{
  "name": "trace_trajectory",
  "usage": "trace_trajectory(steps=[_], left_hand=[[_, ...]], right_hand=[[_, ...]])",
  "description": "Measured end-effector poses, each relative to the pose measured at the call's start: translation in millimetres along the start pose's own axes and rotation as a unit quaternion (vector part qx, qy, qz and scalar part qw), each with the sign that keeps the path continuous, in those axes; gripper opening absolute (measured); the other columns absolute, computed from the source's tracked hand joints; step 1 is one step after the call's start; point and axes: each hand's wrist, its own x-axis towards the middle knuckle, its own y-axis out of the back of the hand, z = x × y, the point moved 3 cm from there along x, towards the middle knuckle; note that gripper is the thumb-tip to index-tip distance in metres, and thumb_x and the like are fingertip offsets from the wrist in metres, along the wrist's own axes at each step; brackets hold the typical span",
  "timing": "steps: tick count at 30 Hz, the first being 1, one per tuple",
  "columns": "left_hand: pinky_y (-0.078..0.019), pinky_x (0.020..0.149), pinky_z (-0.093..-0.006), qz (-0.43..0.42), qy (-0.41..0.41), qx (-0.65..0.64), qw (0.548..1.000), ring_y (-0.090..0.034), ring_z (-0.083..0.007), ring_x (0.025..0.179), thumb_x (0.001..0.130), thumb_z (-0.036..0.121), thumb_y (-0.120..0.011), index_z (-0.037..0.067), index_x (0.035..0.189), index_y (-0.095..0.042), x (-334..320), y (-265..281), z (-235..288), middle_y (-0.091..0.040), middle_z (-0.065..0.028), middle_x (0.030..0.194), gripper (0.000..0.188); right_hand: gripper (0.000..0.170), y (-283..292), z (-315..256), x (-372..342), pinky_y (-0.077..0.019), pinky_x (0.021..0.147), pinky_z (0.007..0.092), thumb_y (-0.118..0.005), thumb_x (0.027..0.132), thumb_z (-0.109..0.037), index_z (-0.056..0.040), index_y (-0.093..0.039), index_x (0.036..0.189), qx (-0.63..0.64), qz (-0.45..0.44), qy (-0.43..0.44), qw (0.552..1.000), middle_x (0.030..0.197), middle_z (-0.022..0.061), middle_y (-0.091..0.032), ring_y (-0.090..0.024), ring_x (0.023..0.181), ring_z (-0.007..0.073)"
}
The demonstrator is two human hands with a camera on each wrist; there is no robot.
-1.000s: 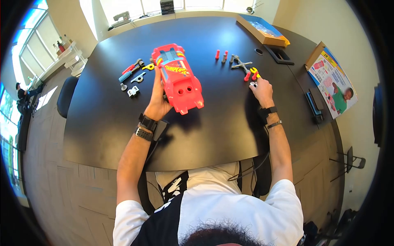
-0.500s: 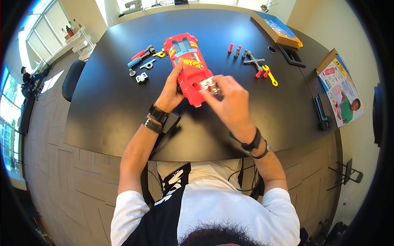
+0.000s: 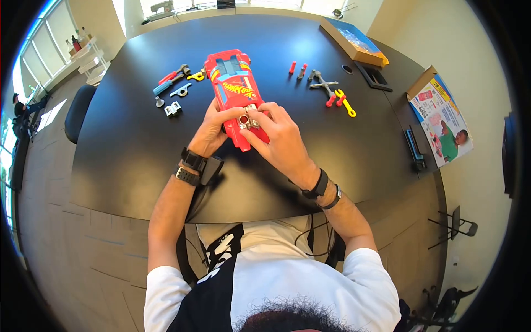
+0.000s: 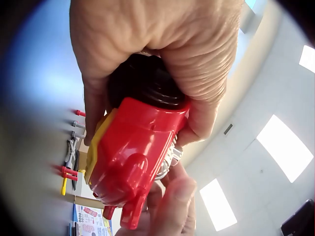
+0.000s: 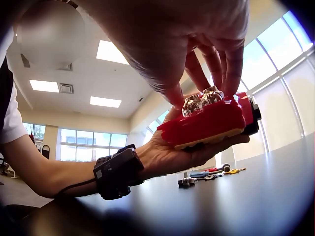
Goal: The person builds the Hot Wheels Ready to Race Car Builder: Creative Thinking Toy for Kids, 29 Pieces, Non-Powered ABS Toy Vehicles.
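The left hand (image 3: 209,130) grips a red toy car (image 3: 235,83) from its side and underneath, above the table; its thumb lies on the top near a shiny silver engine piece (image 3: 247,118). With thumb and fingers the right hand (image 3: 281,138) pinches that silver piece against the car's rear top. In the left wrist view a black wheel (image 4: 145,81) sits between the left hand's fingers. From the right wrist view, the silver piece (image 5: 202,101) stands on the upper face of the car (image 5: 211,123). Whether it is fully seated, I cannot tell.
Left on the table (image 3: 138,171) lie a blue-handled tool (image 3: 164,87), a yellow part (image 3: 196,76) and a white part (image 3: 173,109). Rightward are a grey cross wrench (image 3: 323,84), a yellow wrench (image 3: 347,105) and red bolts. An open box (image 3: 354,47) and a printed box (image 3: 440,122) stand beyond.
The right hand went from the small parts on the right to the car, bringing the silver piece onto its rear. The left thumb has shifted onto the car's top beside that piece.
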Motion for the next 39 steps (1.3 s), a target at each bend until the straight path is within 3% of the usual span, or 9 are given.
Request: trace_trajectory(steps=[5, 8, 11, 16, 21, 27, 31, 35, 39], left_hand=[[-0.0669, 0.101, -0.0425, 0.001, 0.001, -0.029, 1.000, -0.076, -0.0249, 0.118, 0.096, 0.006, -0.080, 0.001, 0.145, -0.051, -1, -3, 4, -0.070, -0.0150, 0.134, 0.058], [-0.0677, 0.101, -0.0429, 0.009, 0.004, -0.023, 1.000, -0.075, -0.0245, 0.119, 0.095, 0.007, -0.081, 0.002, 0.146, -0.049, 1, 4, 3, -0.069, -0.0148, 0.135, 0.060], [-0.0681, 0.100, -0.0430, 0.007, -0.003, -0.016, 1.000, -0.075, -0.0243, 0.119, 0.095, 0.009, -0.082, 0.003, 0.146, -0.048, 1, 6, 4, -0.068, -0.0144, 0.136, 0.061], [-0.0654, 0.106, -0.0459, -0.002, 0.001, -0.055, 0.998, -0.073, -0.0264, 0.126, 0.099, 0.018, -0.081, 0.002, 0.151, -0.047, -1, 11, 3, -0.066, -0.0154, 0.141, 0.064], [-0.0628, 0.110, -0.0485, 0.008, 0.007, -0.085, 0.996, -0.069, -0.0291, 0.134, 0.103, 0.031, -0.076, 0.001, 0.155, -0.045, -3, 12, 7, -0.063, -0.0172, 0.148, 0.068], [-0.0649, 0.106, -0.0475, -0.002, -0.010, -0.056, 0.998, -0.072, -0.0280, 0.128, 0.099, 0.015, -0.078, 0.001, 0.152, -0.047, -3, 7, 13, -0.065, -0.0170, 0.143, 0.063], [-0.0657, 0.105, -0.0466, 0.004, -0.016, -0.046, 0.999, -0.074, -0.0272, 0.124, 0.097, 0.010, -0.079, 0.001, 0.149, -0.048, 1, 12, 10, -0.067, -0.0163, 0.139, 0.062], [-0.0660, 0.105, -0.0458, 0.009, -0.020, -0.026, 0.999, -0.075, -0.0262, 0.122, 0.096, 0.009, -0.079, 0.002, 0.149, -0.048, 0, 10, 9, -0.068, -0.0155, 0.138, 0.061], [-0.0654, 0.106, -0.0455, 0.008, -0.028, -0.021, 0.999, -0.074, -0.0259, 0.123, 0.098, 0.011, -0.078, 0.002, 0.150, -0.048, -3, 3, 14, -0.067, -0.0155, 0.140, 0.061]], right_hand=[[0.039, 30, 30, 11, -0.0601, 0.086, 0.0437, -0.082, 0.097, -0.023, -0.0008, -0.074, 0.128, 0.087, -0.019, -0.135, 0.987, 0.114, 0.0162, -0.072, -0.073, 0.098, 0.0359], [0.030, 39, 112, 10, -0.0583, 0.093, 0.0473, -0.080, 0.096, -0.019, -0.0026, -0.075, 0.121, -0.116, -0.034, -0.081, 0.989, 0.118, 0.0156, -0.071, -0.070, 0.108, 0.0372], [0.025, 50, 185, 1, -0.0560, 0.095, 0.0508, -0.080, 0.092, -0.013, -0.0066, -0.076, 0.116, -0.307, -0.148, -0.094, 0.935, 0.127, 0.0131, -0.070, -0.065, 0.120, 0.0354], [0.018, 47, 262, -22, -0.0557, 0.097, 0.0514, -0.072, 0.094, -0.006, -0.0082, -0.075, 0.111, -0.426, -0.204, -0.033, 0.881, 0.131, 0.0109, -0.070, -0.065, 0.122, 0.0338], [0.011, 40, 299, -42, -0.0603, 0.086, 0.0533, -0.066, 0.096, -0.003, -0.0055, -0.077, 0.094, -0.421, -0.274, -0.140, 0.853, 0.102, 0.0131, -0.077, -0.075, 0.102, 0.0376], [0.010, 53, 226, -14, -0.0612, 0.084, 0.0506, -0.075, 0.088, -0.010, -0.0080, -0.076, 0.098, -0.323, -0.248, -0.140, 0.902, 0.097, 0.0170, -0.078, -0.077, 0.095, 0.0402], [0.019, 57, 146, 22, -0.0641, 0.085, 0.0411, -0.077, 0.090, -0.008, -0.0047, -0.074, 0.109, -0.056, -0.135, -0.169, 0.975, 0.099, 0.0136, -0.080, -0.079, 0.099, 0.0292], [0.021, 55, 68, 42, -0.0667, 0.090, 0.0332, -0.078, 0.096, -0.005, -0.0004, -0.074, 0.117, 0.247, -0.075, -0.160, 0.953, 0.107, 0.0072, -0.079, -0.078, 0.104, 0.0146], [0.021, 46, 22, 45, -0.0672, 0.094, 0.0338, -0.078, 0.097, -0.003, 0.0009, -0.074, 0.117, 0.318, -0.069, -0.146, 0.934, 0.114, 0.0059, -0.077, -0.076, 0.104, 0.0137]])
